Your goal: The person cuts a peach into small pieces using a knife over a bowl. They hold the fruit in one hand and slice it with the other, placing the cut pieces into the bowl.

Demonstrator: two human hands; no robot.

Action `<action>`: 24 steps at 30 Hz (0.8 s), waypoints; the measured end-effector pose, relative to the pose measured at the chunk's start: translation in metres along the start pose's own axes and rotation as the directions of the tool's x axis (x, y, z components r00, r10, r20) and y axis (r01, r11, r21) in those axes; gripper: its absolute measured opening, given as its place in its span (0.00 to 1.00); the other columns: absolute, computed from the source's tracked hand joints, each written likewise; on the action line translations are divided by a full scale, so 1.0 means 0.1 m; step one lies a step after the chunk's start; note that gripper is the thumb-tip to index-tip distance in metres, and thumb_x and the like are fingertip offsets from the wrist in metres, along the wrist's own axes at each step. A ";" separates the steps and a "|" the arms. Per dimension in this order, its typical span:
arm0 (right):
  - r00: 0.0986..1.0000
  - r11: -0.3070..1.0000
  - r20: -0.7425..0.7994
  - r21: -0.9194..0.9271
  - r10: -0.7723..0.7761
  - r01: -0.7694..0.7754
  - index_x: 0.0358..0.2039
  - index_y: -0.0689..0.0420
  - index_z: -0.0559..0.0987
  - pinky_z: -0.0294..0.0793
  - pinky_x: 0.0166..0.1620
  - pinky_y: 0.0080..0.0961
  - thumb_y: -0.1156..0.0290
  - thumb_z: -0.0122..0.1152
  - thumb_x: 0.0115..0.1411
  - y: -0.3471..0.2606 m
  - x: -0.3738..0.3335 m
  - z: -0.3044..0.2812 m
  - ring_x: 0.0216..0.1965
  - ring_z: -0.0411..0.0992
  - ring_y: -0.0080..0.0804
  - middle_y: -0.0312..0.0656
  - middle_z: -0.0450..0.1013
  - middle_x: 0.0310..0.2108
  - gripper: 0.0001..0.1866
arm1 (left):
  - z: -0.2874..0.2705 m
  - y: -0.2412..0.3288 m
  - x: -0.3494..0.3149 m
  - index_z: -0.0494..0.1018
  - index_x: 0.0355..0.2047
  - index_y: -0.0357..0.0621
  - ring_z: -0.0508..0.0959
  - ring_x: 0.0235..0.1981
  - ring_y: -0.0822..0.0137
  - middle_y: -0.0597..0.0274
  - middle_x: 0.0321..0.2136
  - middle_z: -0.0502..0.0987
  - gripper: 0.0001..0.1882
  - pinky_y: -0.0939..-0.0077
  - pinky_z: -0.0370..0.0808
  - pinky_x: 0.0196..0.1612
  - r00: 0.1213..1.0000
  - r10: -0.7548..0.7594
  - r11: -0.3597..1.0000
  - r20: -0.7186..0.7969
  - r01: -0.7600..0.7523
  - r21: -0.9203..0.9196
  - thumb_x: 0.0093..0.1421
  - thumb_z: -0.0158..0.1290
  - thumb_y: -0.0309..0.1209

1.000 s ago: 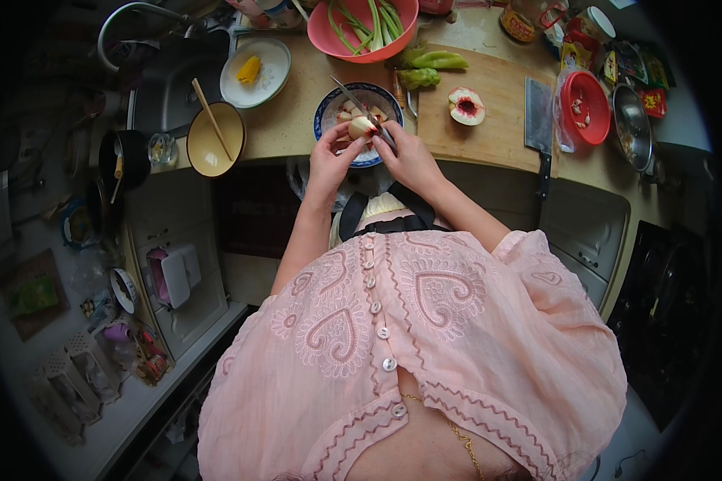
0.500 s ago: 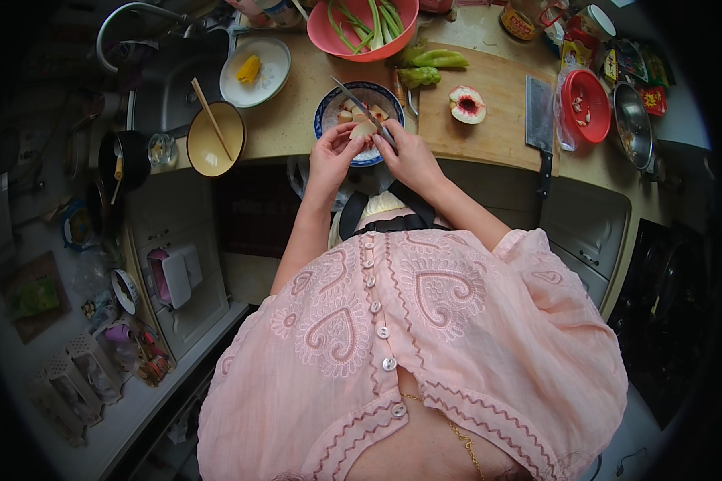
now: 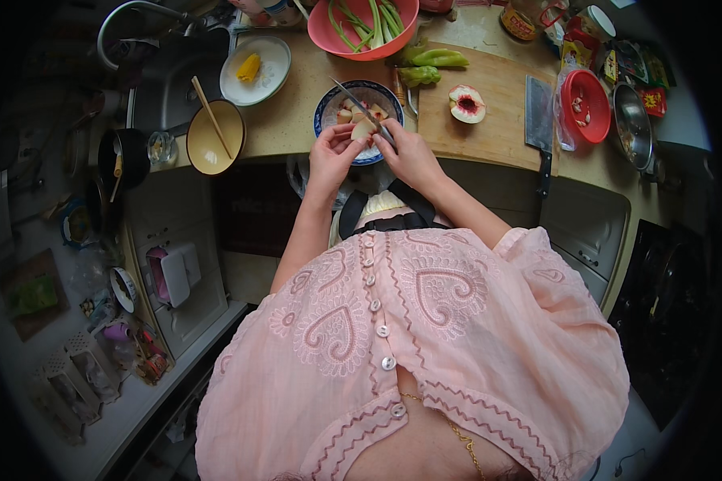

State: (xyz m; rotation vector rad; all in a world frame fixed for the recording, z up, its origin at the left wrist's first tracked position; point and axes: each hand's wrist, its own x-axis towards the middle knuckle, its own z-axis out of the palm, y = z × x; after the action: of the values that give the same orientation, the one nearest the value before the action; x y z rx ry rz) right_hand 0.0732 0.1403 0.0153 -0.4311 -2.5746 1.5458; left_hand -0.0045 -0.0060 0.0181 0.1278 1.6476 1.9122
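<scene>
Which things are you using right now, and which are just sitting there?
In use:
left hand holding a peach piece
right hand holding a small knife
blue-rimmed bowl of cut pieces

Just lying about:
halved peach
cleaver
green peppers
yellow bowl with chopsticks

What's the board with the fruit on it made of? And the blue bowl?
The cutting board looks like wood: matte tan with faint grain. The blue-rimmed bowl seems glazed ceramic, being glossy with a painted pattern, though it might be melamine.
</scene>
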 end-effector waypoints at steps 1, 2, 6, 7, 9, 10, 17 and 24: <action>1.000 1.000 0.006 -0.004 0.002 -0.002 0.42 0.57 0.69 0.69 0.32 0.49 0.62 0.51 0.61 -0.04 -0.01 -0.02 0.30 0.72 0.59 0.58 0.73 0.25 0.14 | -0.01 -0.02 0.01 0.69 0.44 0.33 0.77 0.41 0.70 0.55 0.40 0.76 0.17 0.79 0.73 0.47 1.000 0.009 1.000 -0.027 -0.009 0.006 0.55 0.58 0.23; 1.000 1.000 0.012 -0.008 0.004 -0.004 0.41 0.58 0.69 0.69 0.32 0.49 0.61 0.51 0.61 -0.06 -0.01 -0.03 0.30 0.72 0.59 0.58 0.73 0.25 0.14 | -0.03 -0.03 0.03 0.69 0.43 0.32 0.77 0.41 0.70 0.54 0.40 0.76 0.17 0.79 0.73 0.47 0.998 0.018 1.000 -0.054 -0.018 0.011 0.55 0.59 0.24; 0.998 0.999 0.048 -0.044 0.029 -0.026 0.40 0.60 0.69 0.69 0.33 0.49 0.60 0.50 0.62 -0.06 -0.03 -0.05 0.30 0.72 0.59 0.59 0.73 0.25 0.15 | -0.09 0.00 0.07 0.69 0.41 0.33 0.78 0.35 0.73 0.56 0.34 0.78 0.16 0.84 0.74 0.36 0.980 0.050 0.996 -0.193 -0.035 0.083 0.54 0.60 0.24; 0.998 0.999 0.059 -0.051 0.017 -0.014 0.39 0.60 0.69 0.69 0.33 0.50 0.60 0.50 0.62 -0.07 -0.06 -0.06 0.30 0.72 0.59 0.59 0.73 0.25 0.16 | -0.09 0.01 0.08 0.69 0.41 0.34 0.78 0.31 0.75 0.58 0.32 0.78 0.16 0.87 0.72 0.31 0.976 0.067 0.996 -0.209 -0.053 0.074 0.54 0.60 0.25; 0.996 0.998 0.084 -0.062 0.024 -0.018 0.39 0.61 0.70 0.69 0.33 0.50 0.60 0.49 0.62 -0.09 -0.11 -0.07 0.30 0.72 0.59 0.59 0.73 0.25 0.16 | -0.07 0.03 0.09 0.69 0.41 0.34 0.78 0.30 0.75 0.57 0.32 0.79 0.15 0.87 0.72 0.29 0.976 0.077 0.996 -0.205 -0.064 0.066 0.55 0.60 0.25; 0.994 0.997 0.099 -0.067 0.040 -0.033 0.38 0.61 0.70 0.69 0.33 0.50 0.60 0.49 0.62 -0.11 -0.13 -0.07 0.30 0.72 0.59 0.59 0.73 0.25 0.16 | -0.06 0.03 0.09 0.69 0.41 0.34 0.78 0.30 0.76 0.56 0.32 0.79 0.15 0.87 0.72 0.29 0.976 0.081 0.996 -0.202 -0.070 0.062 0.55 0.59 0.25; 0.985 0.984 0.140 -0.160 0.101 -0.078 0.37 0.61 0.70 0.70 0.32 0.50 0.58 0.48 0.63 -0.09 -0.16 -0.08 0.30 0.72 0.59 0.59 0.73 0.24 0.17 | -0.05 -0.03 0.10 0.70 0.41 0.33 0.78 0.28 0.76 0.55 0.32 0.79 0.14 0.88 0.72 0.27 0.964 0.131 0.990 -0.233 -0.114 0.084 0.56 0.58 0.24; 0.988 0.971 0.126 -0.229 0.095 -0.064 0.36 0.61 0.70 0.70 0.32 0.50 0.58 0.48 0.63 -0.17 -0.15 -0.10 0.28 0.72 0.58 0.58 0.73 0.23 0.16 | -0.05 -0.02 0.09 0.70 0.41 0.31 0.78 0.30 0.75 0.54 0.33 0.79 0.14 0.87 0.73 0.29 0.950 0.177 0.982 -0.258 -0.151 0.117 0.56 0.58 0.25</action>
State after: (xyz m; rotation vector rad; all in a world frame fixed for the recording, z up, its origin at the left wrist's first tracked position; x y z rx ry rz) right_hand 0.0867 0.1370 0.0356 -0.4707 -2.8861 1.3551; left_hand -0.0132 -0.0056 0.0129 0.0466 1.9631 2.0467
